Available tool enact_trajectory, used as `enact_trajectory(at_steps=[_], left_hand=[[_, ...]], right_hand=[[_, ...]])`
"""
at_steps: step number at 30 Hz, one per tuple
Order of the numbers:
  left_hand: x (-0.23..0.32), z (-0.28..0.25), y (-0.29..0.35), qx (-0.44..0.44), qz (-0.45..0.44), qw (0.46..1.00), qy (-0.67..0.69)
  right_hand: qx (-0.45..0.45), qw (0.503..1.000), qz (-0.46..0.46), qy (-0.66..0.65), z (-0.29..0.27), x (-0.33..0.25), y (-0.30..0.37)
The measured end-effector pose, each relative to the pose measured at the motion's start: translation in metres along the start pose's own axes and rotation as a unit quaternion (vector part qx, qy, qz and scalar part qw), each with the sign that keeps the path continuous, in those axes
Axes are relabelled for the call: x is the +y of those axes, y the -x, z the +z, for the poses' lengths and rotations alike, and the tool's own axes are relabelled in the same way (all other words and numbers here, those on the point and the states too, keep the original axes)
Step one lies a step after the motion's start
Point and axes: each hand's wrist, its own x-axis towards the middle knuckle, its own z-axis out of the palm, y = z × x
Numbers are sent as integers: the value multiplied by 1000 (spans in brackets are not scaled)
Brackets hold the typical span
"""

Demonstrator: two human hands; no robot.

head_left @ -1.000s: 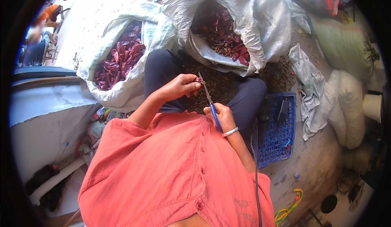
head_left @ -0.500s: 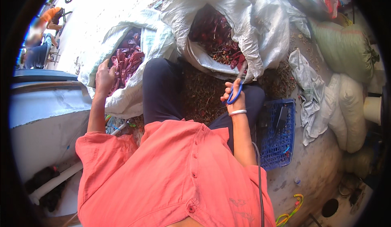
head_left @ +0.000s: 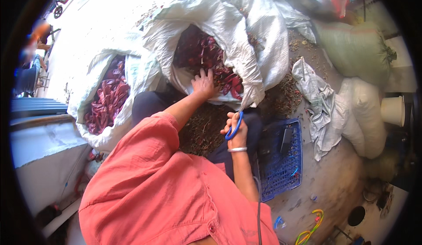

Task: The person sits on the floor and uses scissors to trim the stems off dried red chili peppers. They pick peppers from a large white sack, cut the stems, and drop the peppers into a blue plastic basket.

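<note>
My right hand point(head_left: 238, 133) is closed round the blue handles of a pair of scissors point(head_left: 234, 127), whose blades point away from me, up against the edge of a large white woven sack point(head_left: 269, 53). At that sack's wide mouth, my left hand point(head_left: 204, 85) lies over the near rim with its fingers apart, touching the dark red dried chillies point(head_left: 206, 51) inside. No chilli shows in its grip. To the left stands a second white sack point(head_left: 143, 67), its mouth spread round more wrinkled, dried red chillies point(head_left: 107, 100).
Stem litter point(head_left: 200, 130) covers the floor between my knees. At my right sits a blue plastic basket point(head_left: 281, 185) with a dark flat object in it. Farther right lie a crumpled white sack point(head_left: 323, 113) and a full greenish sack point(head_left: 356, 51). A bluish-white ledge point(head_left: 48, 157) borders my left.
My left hand has left the left sack and moved right to the mouth of the middle one. My right hand still holds the scissors. The whole view has shifted.
</note>
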Motion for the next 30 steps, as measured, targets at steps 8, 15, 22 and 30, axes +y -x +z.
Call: enact_trajectory(at_steps=[8, 15, 22, 30], left_hand=[[17, 18, -15, 8, -46, 998, -41], [2, 28, -40, 6, -13, 999, -51], [-66, 40, -64, 44, 88, 986, 135], [-70, -31, -53, -131, -108, 727, 666]], right_hand=[[-25, 999, 14, 14, 3, 1, -12], [-29, 999, 0, 21, 0, 3, -8], [-20, 999, 21, 40, -6, 2, -2], [-21, 999, 20, 33, 8, 8, 5]])
